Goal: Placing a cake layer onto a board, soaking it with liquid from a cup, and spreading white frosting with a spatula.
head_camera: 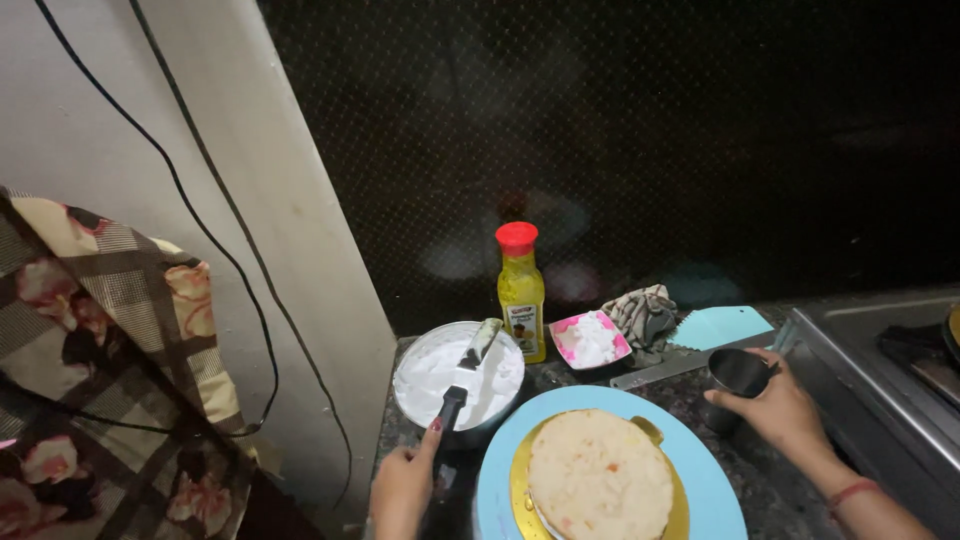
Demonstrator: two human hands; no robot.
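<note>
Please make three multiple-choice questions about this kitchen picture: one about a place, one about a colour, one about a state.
1. Where is the yellow bottle?
A. behind the cream bowl and the pink dish
B. on the cake
C. in the right hand

2. What colour is the bottle's cap?
A. green
B. red
C. white

3. What does the left hand do?
A. lies flat and empty
B. grips the spatula by its black handle
C. lifts the cake

Answers: 1 A, it stands at the back between them. 2 B, the cap is red. 3 B, fingers close on the handle, blade over the cream.
</note>
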